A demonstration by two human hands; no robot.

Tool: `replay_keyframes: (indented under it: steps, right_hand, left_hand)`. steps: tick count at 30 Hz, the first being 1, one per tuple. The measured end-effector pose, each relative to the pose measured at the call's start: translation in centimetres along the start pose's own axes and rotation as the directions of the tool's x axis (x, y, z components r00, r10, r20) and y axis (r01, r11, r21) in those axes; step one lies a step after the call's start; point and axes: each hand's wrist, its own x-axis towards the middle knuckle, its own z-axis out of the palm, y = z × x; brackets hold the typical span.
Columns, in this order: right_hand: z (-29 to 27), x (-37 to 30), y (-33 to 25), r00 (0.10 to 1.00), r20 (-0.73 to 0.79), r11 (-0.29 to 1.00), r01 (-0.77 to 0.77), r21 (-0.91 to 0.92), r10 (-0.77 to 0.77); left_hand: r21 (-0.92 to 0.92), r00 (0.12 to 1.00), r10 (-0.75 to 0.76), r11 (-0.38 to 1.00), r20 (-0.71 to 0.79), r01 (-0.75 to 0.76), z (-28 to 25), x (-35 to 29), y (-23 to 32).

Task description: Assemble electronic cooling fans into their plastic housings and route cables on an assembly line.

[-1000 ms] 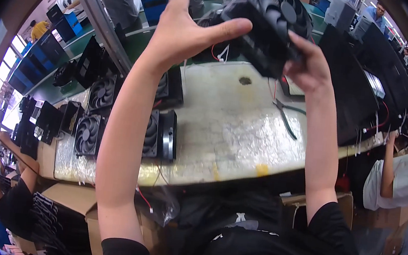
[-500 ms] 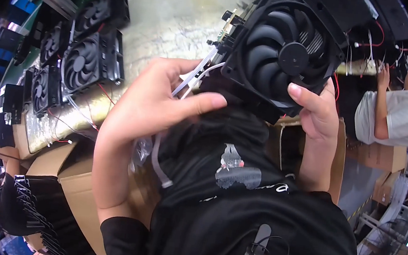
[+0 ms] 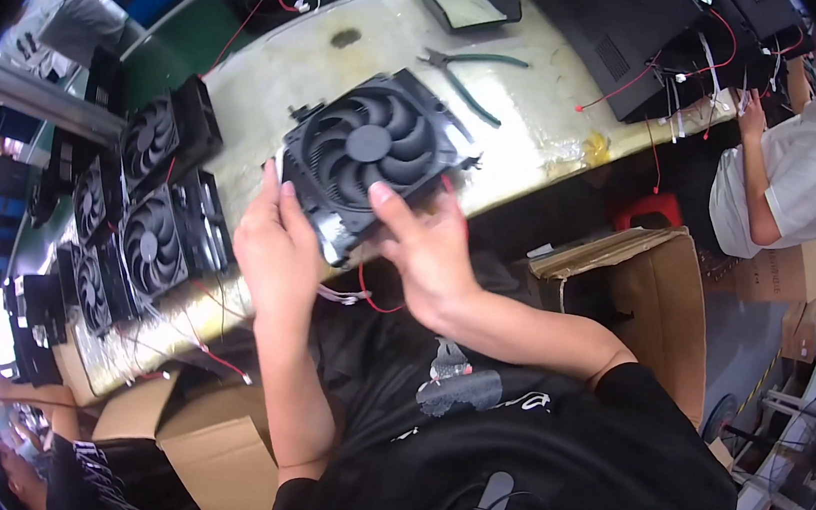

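You are holding a square black fan (image 3: 368, 145) in front of you, tilted, above the near part of the desk (image 3: 537, 134); whether its far edge is touching down is hard to tell. Your left grip (image 3: 273, 245) is clasping the fan's left edge. Your right grip (image 3: 431, 258) is closing on its near right side, thumb lying over the frame. You are probably keeping to the edges so that the blades are staying free and the face is showing. Red wire (image 3: 377, 302) is hanging below the fan's near edge, perhaps its own.

Pliers (image 3: 443, 62) are lying open behind the fan, slightly right, likely for easy reach. A black tray (image 3: 485, 24) is sitting beyond them, further from the fan. Four other fans (image 3: 154, 246) are standing close together left of the fan, seemingly grouped to leave room in the middle. A black case (image 3: 594, 34) is resting beyond the fan to the right, wires trailing from it.

No label is showing legibly on the fan. Your black shirt (image 3: 458, 392), nearer you than the fan, is carrying a printed picture and pale script; a brown box (image 3: 767, 281), far right of the fan, is bearing faint lettering.
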Motion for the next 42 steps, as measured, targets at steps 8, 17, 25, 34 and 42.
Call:
replay_keyframes:
  steps: [8,17,25,34,42]
  right_hand:
    - [-0.5,0.7,-4.9,0.634,0.270,0.675,-0.733,-0.091,0.725]
    - [-0.9,15.4,-18.0,0.843,0.510,0.054,0.525,-0.850,-0.168]
    - [-1.6,33.3,-13.2,0.934,0.274,-0.467,0.141,-0.873,-0.229]
    - [-2.4,31.4,-15.9,0.934,0.232,-0.169,0.191,-0.967,-0.271]
    - [-1.6,31.3,-16.3,0.764,0.307,0.077,0.420,-0.904,-0.568]
  left_hand:
    - [0.153,0.971,-0.106,0.985,0.212,0.074,-1.5,4.8,-2.1]
    - [-0.178,0.982,-0.156,0.969,0.104,0.173,-0.9,2.3,-0.9]
    - [-0.245,0.968,-0.191,0.942,0.166,0.228,-1.3,1.7,-2.0]
    - [-0.367,0.955,-0.169,0.895,0.246,0.253,-0.7,2.2,-3.2]
    - [-0.478,0.931,-0.226,0.808,0.288,0.344,-1.8,1.9,-3.1]
